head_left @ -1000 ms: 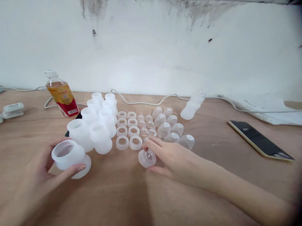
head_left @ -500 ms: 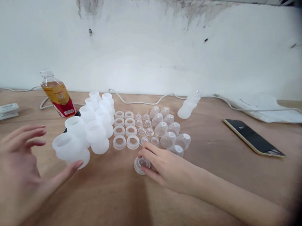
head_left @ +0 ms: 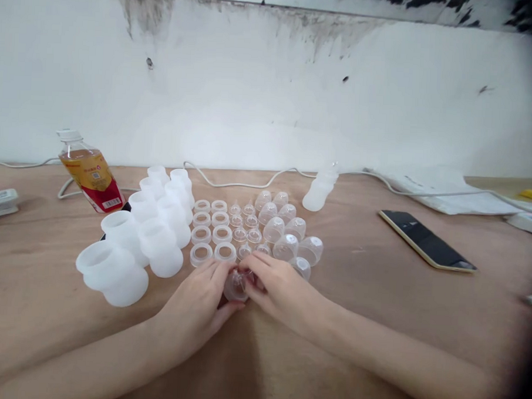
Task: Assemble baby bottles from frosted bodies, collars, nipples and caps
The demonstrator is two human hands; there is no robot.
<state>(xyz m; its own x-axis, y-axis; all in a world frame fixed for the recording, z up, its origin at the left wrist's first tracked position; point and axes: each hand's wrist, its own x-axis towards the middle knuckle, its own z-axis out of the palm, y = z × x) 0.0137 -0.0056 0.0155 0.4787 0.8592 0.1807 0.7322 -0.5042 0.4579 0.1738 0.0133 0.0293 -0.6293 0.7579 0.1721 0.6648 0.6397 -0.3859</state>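
Note:
Just in front of the rows of parts, a translucent bottle collar ring with a clear nipple (head_left: 234,287) sits between my hands. My left hand (head_left: 195,299) is closed round its left side, thumb in front and fingers behind. From the right, my right hand (head_left: 280,285) pinches the nipple, its fingertips partly hiding it. Beyond my fingers are two columns of loose collar rings (head_left: 201,235), then clear nipples (head_left: 240,233). Clear dome caps (head_left: 285,246) stand to their right, one partly behind my right hand. White frosted bottle bodies (head_left: 128,229) stand open-mouthed on the left.
A drink bottle (head_left: 93,177) with a red and yellow label stands back left. An assembled frosted baby bottle (head_left: 320,189) stands near the wall. A phone (head_left: 427,240) lies on the right. A white cable (head_left: 244,185) runs along the back, near a plastic bag (head_left: 442,192).
My left hand has come in from beside the bottle bodies, where it was open, and closed on the collar ring. My right hand stays on the nipple. The view has shifted slightly.

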